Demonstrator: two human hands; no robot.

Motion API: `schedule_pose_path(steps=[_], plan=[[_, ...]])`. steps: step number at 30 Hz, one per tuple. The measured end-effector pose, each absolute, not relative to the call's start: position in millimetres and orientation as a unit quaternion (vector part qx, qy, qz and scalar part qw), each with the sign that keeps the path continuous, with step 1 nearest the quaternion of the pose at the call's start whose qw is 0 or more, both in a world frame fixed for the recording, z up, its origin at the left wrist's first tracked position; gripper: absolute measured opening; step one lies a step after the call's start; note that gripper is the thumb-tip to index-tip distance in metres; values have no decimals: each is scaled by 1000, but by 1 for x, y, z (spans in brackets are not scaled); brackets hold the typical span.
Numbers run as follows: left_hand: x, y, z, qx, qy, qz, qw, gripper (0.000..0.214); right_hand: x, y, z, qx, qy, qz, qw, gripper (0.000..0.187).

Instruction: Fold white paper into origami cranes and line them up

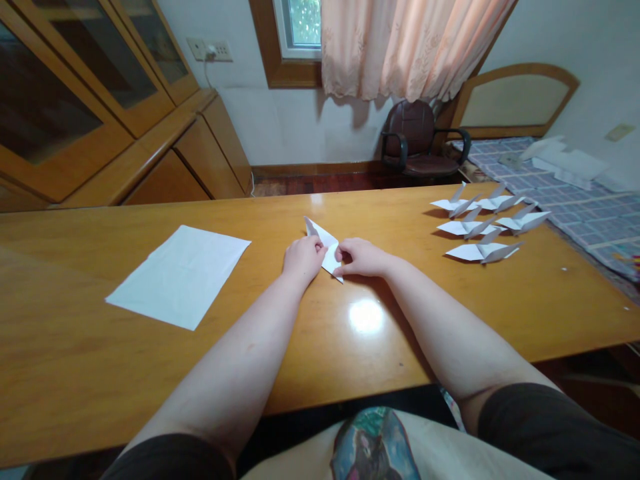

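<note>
A small folded white paper (324, 235) lies on the table at the middle of the head view, with pointed ends at its upper left and lower right. My left hand (303, 259) is closed on its left side, the thumb and fingers pressed against the paper. From the right, my right hand (363, 259) pinches its right edge, thumb below and fingers above. Parts of the paper are hidden behind my fingers. To the left lies a flat, square white sheet (180, 277) with faint creases.
Several folded paper cranes (483, 252) stand at the table's right end. The glossy wooden table (340, 360) spans the view. Beyond it are a brown armchair (413, 140), a wooden cabinet (165, 160) at left and a bed with a checked cover (575, 220) at right.
</note>
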State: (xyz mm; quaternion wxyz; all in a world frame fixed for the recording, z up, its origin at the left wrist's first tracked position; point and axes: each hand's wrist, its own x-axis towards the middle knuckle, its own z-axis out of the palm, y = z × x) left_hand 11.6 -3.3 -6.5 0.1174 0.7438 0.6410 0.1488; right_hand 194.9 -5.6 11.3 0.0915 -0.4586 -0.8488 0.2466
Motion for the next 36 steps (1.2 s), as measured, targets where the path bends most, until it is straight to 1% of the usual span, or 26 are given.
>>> schedule_pose_path(steps=[4,16,24,36], plan=[[12,-3,-6,740,642,153,128,17,193,-6,8,-465,-853,218,89,40],[10,-2,-10,745,636,163,121,17,193,-7,15,-460,-859,219,58,46],[11,-3,-7,743,639,155,124,17,194,-8,15,-452,-866,210,52,46],[11,-3,-8,741,639,167,125,17,194,-9,16,-456,-863,213,51,40]])
